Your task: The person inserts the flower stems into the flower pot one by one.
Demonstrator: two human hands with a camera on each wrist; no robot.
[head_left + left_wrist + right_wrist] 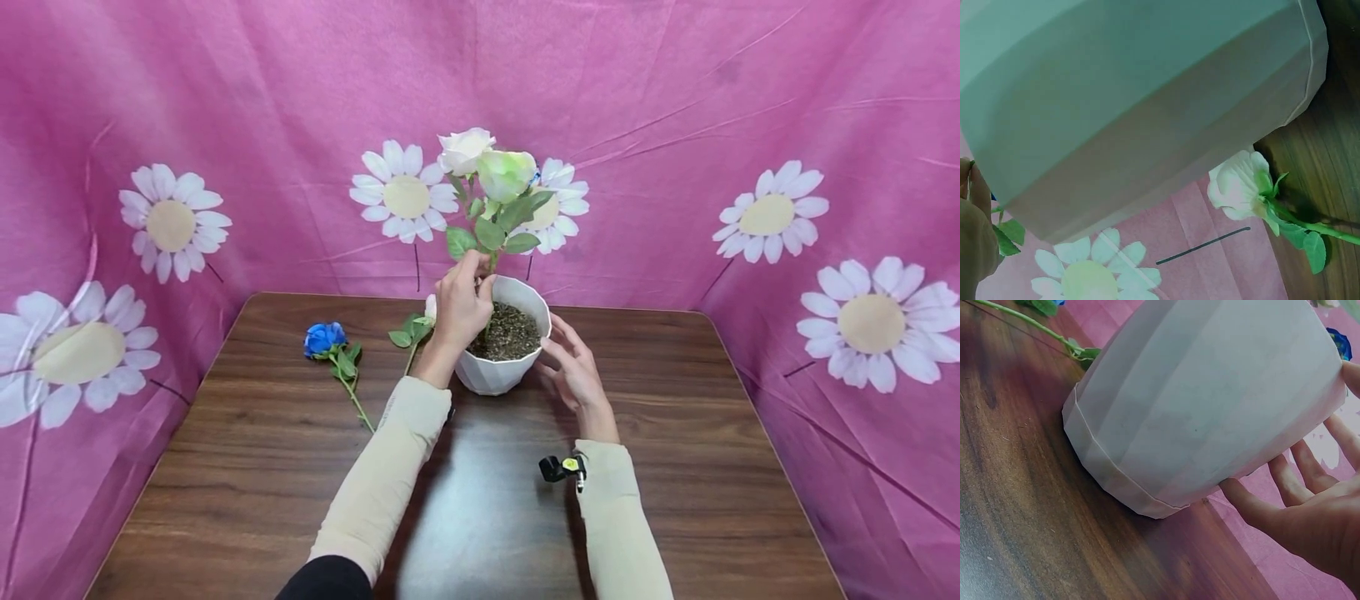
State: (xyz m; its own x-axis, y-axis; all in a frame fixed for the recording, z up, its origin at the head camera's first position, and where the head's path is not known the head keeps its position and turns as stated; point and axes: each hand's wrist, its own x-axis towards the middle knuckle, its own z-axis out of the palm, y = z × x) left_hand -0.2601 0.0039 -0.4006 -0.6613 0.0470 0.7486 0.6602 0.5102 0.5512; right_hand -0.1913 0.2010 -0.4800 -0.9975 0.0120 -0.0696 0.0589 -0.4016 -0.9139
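Note:
A faceted white flower pot (495,379) with dark soil (512,333) stands on the table. Above its left rim, my left hand (461,312) pinches a rose stem between thumb and fingers. A green-white rose (507,175) and a white rose (465,152) rise over that hand, with green leaves below them; which stem belongs to which bloom is hard to tell. A bit of blue petal (1339,342) shows behind the pot in the right wrist view. With fingers fairly straight, my right hand (573,372) rests against the pot's right side, thumb near the rim.
To the left on the wooden table (247,467) lies a blue rose (325,340). Another white rose (1240,185) lies between it and the pot, partly behind my left arm. A pink cloth (637,100) with printed daisies hangs around the table.

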